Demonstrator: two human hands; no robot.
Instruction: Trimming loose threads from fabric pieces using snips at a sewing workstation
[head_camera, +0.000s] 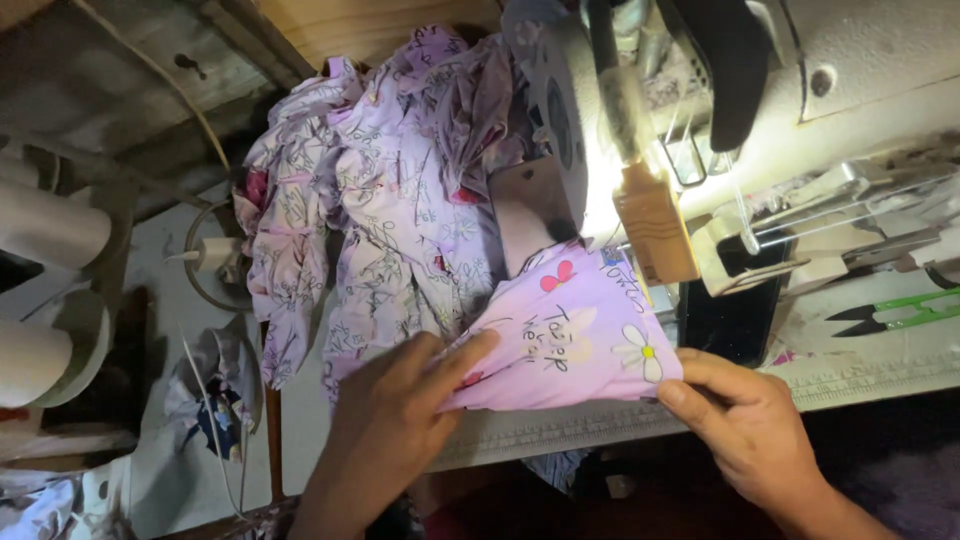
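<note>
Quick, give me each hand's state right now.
Left hand: fingers flat, pressing on the purple printed fabric piece.
Right hand: pinching that fabric's right corner between thumb and fingers.

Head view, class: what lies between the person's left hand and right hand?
In the head view, a folded piece of lilac printed fabric spans the gap; the left hand rests on one edge, the right hand pinches the other.
</note>
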